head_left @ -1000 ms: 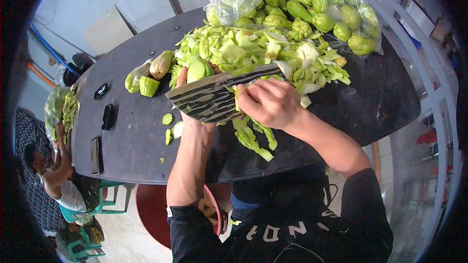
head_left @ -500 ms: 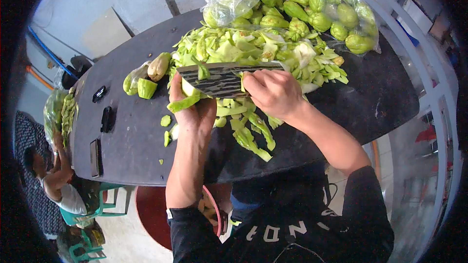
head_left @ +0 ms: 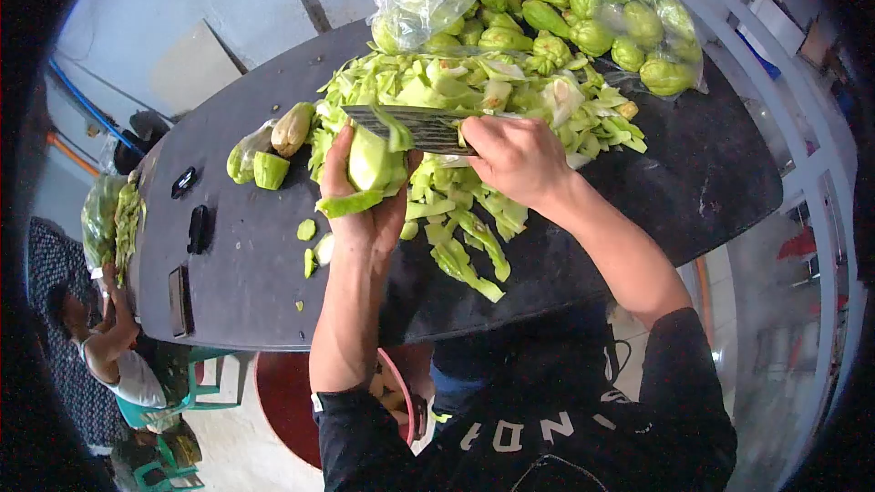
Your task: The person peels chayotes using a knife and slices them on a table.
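Observation:
My left hand [head_left: 357,210] is wrapped round a partly peeled chayote [head_left: 375,164], its pale flesh facing up and a green strip of peel hanging near the thumb. In my right hand [head_left: 519,159] is a wide-bladed knife [head_left: 424,130], held by the handle. The blade lies across the upper end of the chayote, with a curled piece of peel [head_left: 394,130] against it. Beyond both hands spreads a heap of green peelings [head_left: 437,82]; longer strips [head_left: 465,260] lie closer to me.
A clear plastic bag of whole chayotes [head_left: 583,14] lies at the table's far side. Several chayote pieces [head_left: 271,169] sit to the left, near dark objects [head_left: 197,228] on the black table [head_left: 246,292]. Below stands a red tub [head_left: 283,410]. Another person [head_left: 114,346] sits at far left.
The knife has shifted up and tilted, so more of the chayote shows beneath it. A peel strip now curls over the blade. My left hand keeps its grip.

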Tool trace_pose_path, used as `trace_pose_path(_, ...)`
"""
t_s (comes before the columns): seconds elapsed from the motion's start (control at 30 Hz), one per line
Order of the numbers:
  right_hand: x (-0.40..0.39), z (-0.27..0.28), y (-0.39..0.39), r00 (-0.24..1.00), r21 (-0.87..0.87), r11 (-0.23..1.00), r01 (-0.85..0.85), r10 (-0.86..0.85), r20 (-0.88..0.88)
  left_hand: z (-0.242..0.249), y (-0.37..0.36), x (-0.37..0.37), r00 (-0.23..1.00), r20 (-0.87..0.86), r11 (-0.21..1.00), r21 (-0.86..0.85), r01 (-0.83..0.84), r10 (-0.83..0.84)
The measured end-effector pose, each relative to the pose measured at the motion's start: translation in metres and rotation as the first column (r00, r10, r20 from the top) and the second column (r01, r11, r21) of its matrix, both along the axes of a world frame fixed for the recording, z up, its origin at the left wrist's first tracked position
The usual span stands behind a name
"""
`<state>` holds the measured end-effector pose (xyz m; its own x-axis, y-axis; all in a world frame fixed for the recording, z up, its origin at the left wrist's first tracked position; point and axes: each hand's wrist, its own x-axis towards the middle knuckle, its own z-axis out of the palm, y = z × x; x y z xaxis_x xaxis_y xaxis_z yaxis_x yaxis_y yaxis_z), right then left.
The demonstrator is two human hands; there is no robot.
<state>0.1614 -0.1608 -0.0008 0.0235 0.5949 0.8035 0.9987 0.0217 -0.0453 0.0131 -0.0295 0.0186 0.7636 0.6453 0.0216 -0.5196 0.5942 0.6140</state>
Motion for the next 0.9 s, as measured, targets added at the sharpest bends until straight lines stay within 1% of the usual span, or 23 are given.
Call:
trace_pose_path(0.03,0.002,0.001,0.001,1.000,0.003,1.000,0.003,-0.003,-0.030,0.002,-0.002,0.000,1.000,-0.013,1.000,-0.023,-0.001,0.000)
trace_pose_path(0.1,-0.002,0.002,-0.003,0.999,0.015,1.000,-0.018,0.019,-0.045,-0.006,0.004,-0.002,1.000,-0.015,1.000,-0.005,0.016,-0.016)
trace_pose_path(0.17,-0.007,0.005,-0.007,0.999,-0.029,0.999,-0.024,0.023,-0.032,-0.012,0.007,-0.001,1.000,0.014,1.000,-0.004,0.016,-0.016)
trace_pose_path(0.2,-0.003,0.003,-0.003,0.999,-0.030,0.999,-0.025,0.024,-0.034,-0.006,0.000,0.000,0.999,-0.015,0.998,-0.053,-0.036,0.035)
trace_pose_path(0.23,0.004,-0.001,0.003,0.994,-0.074,0.997,0.037,-0.044,-0.099,-0.009,0.003,-0.002,0.999,-0.019,0.998,-0.055,-0.034,0.033)
trace_pose_path(0.27,0.009,-0.005,0.005,0.980,-0.120,0.988,0.102,-0.120,-0.158,-0.013,0.009,-0.004,0.995,0.051,0.997,-0.012,0.082,-0.081)
trace_pose_path(0.3,0.012,-0.006,0.004,0.980,-0.116,0.987,0.109,-0.126,-0.152,-0.009,0.010,-0.002,0.972,0.125,0.980,0.043,0.193,-0.197)
trace_pose_path(0.33,0.016,-0.007,0.003,0.964,-0.149,0.975,0.166,-0.192,-0.185,-0.002,0.005,0.000,0.986,0.108,0.990,-0.048,0.130,-0.124)
trace_pose_path(0.37,0.017,-0.008,0.001,0.942,-0.188,0.958,0.215,-0.255,-0.220,-0.002,0.006,0.001,0.986,0.112,0.990,-0.048,0.129,-0.123)
trace_pose_path(0.43,0.014,-0.006,-0.004,0.949,-0.162,0.967,0.196,-0.229,-0.215,-0.004,0.010,0.002,0.992,0.125,0.978,-0.202,0.043,-0.018)
trace_pose_path(0.5,0.007,-0.005,-0.005,0.979,-0.092,0.988,0.124,-0.137,-0.151,-0.012,0.019,0.001,0.984,0.179,0.968,-0.241,0.061,-0.018)
trace_pose_path(0.53,0.002,-0.004,-0.005,0.993,-0.045,0.996,0.077,-0.081,-0.083,-0.012,0.019,0.002,0.990,0.123,0.971,-0.237,-0.034,0.065)
trace_pose_path(0.57,-0.002,-0.004,-0.004,0.993,-0.043,0.996,0.075,-0.078,-0.083,-0.010,0.018,0.004,0.987,0.069,0.965,-0.230,-0.124,0.143)
trace_pose_path(0.6,-0.007,-0.005,-0.003,0.999,0.021,1.000,0.016,-0.016,0.029,-0.009,0.016,0.002,0.987,0.070,0.966,-0.229,-0.123,0.142)
trace_pose_path(0.63,-0.011,-0.005,-0.001,0.989,0.078,0.996,-0.049,0.038,0.145,-0.008,0.014,-0.002,0.997,0.024,0.978,-0.197,-0.066,0.072)
trace_pose_path(0.67,-0.016,-0.002,-0.002,0.971,0.076,0.996,-0.052,0.032,0.236,-0.007,0.012,-0.005,1.000,-0.026,0.985,-0.170,-0.009,0.005)
trace_pose_path(0.7,-0.022,-0.001,0.000,0.963,0.084,0.995,-0.058,0.033,0.268,-0.013,0.018,-0.003,0.999,-0.049,0.984,-0.176,-0.014,0.005)
trace_pose_path(0.77,-0.028,-0.002,0.003,0.954,0.105,0.985,-0.139,0.105,0.281,-0.026,0.028,-0.001,0.992,0.090,0.982,-0.161,0.101,-0.087)
trace_pose_path(0.8,-0.031,-0.001,0.003,0.954,0.104,0.985,-0.139,0.105,0.280,-0.019,0.022,-0.002,0.991,0.090,0.965,-0.237,0.114,-0.095)
trace_pose_path(0.83,-0.034,0.001,0.003,0.955,0.106,0.985,-0.136,0.102,0.277,-0.019,0.022,0.000,0.991,0.090,0.965,-0.237,0.114,-0.095)
trace_pose_path(0.9,-0.035,0.002,0.003,0.956,0.108,0.985,-0.133,0.099,0.275,-0.019,0.023,0.002,0.980,0.150,0.963,-0.218,0.159,-0.128)
